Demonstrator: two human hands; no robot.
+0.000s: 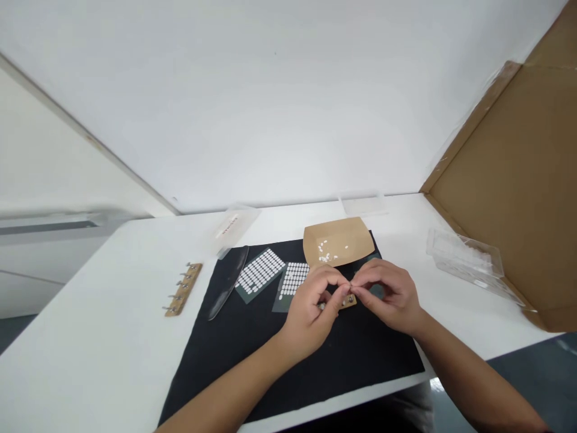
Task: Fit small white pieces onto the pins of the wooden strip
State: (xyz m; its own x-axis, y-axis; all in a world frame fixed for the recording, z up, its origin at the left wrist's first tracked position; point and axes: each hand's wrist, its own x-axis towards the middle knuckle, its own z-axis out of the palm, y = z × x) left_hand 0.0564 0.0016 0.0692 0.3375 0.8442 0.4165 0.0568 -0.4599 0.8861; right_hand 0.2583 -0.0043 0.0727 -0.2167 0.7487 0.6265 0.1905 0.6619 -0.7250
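Both my hands meet over a black mat (252, 355). My left hand (311, 313) and my right hand (385, 294) pinch a small wooden strip with metal pegs (348, 299), mostly hidden by the fingers. Just behind them lies a brown paper tray (356, 237) holding small white dots (325, 252). Two sheets of white dots (260, 270) (292, 279) lie on the mat to the left of my hands.
A second wooden strip with metal pegs (183, 288) lies on the white table (112, 325) at the left. A dark curved tool (229, 282) rests on the mat's left edge. Clear plastic boxes (469, 261) (234, 225) stand right and back. A cardboard panel (514, 198) leans at right.
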